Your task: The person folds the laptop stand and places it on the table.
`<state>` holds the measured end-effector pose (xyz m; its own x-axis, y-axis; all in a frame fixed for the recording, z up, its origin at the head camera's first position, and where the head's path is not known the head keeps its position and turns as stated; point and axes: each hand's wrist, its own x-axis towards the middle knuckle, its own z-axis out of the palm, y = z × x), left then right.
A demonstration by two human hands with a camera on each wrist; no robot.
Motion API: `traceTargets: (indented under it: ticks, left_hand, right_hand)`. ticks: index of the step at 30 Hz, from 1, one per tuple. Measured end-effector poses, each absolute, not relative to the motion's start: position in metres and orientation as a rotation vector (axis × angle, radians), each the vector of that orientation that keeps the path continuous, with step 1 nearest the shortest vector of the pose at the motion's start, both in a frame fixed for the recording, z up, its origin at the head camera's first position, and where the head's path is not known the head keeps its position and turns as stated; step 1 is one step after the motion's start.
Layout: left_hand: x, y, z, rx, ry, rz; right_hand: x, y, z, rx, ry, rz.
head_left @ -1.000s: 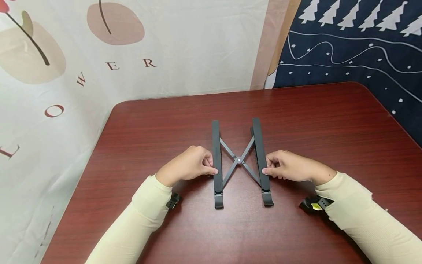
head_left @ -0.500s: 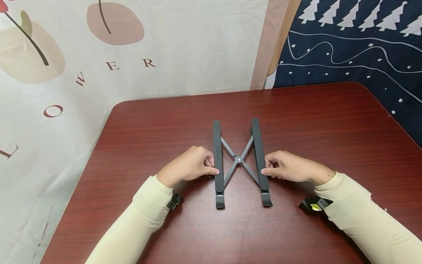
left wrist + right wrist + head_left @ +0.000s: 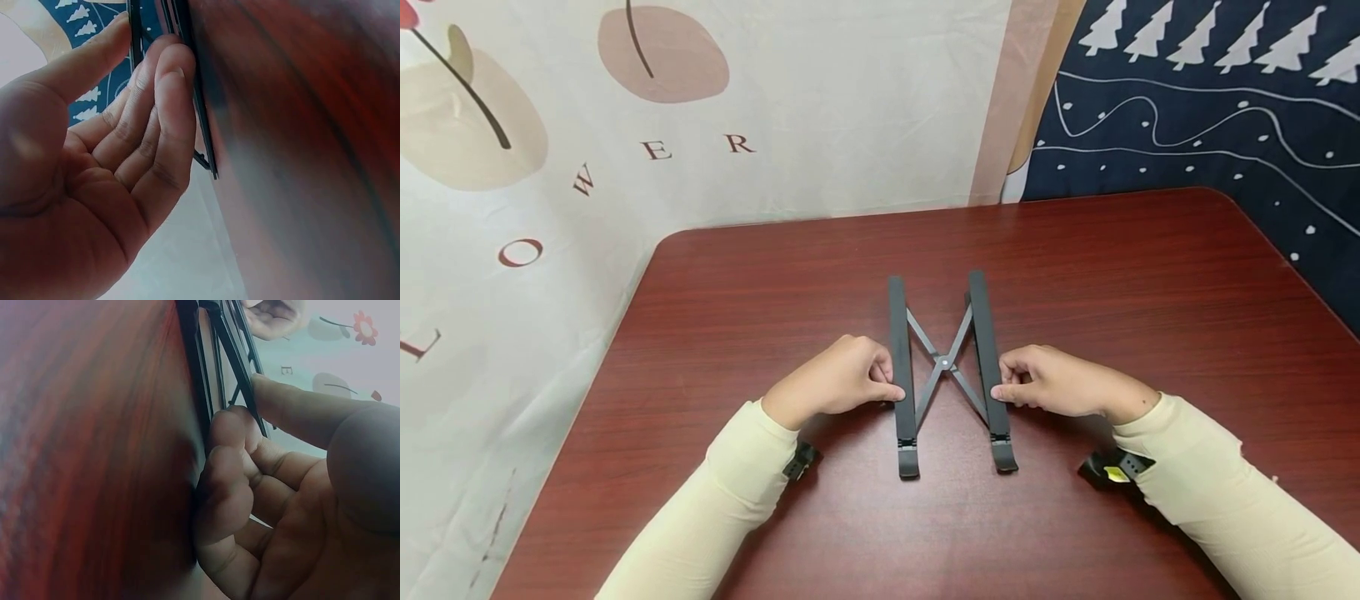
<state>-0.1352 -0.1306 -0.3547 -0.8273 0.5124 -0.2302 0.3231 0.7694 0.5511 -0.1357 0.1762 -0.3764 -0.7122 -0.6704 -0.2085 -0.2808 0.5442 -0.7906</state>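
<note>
Held black-and-grey X-braced stand, centre frame. Pinched left bar with left hand, right bar with right hand.

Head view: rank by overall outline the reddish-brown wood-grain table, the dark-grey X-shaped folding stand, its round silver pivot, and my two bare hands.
1. Reddish-brown wood-grain table
2. Dark-grey X-shaped folding stand
3. Bare left hand and bare right hand: too alike to rank
4. Round silver pivot
</note>
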Motion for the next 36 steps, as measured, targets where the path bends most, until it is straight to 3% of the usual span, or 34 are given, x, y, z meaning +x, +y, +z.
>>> traceTargets:
  ticks: [36]
  left_hand:
    - [-0.1312, -0.1278, -0.3546, 0.665, 2.581, 0.736]
  right_hand:
    - [-0.1312, 0.1686, -0.3754, -0.795, 2.325, -1.036]
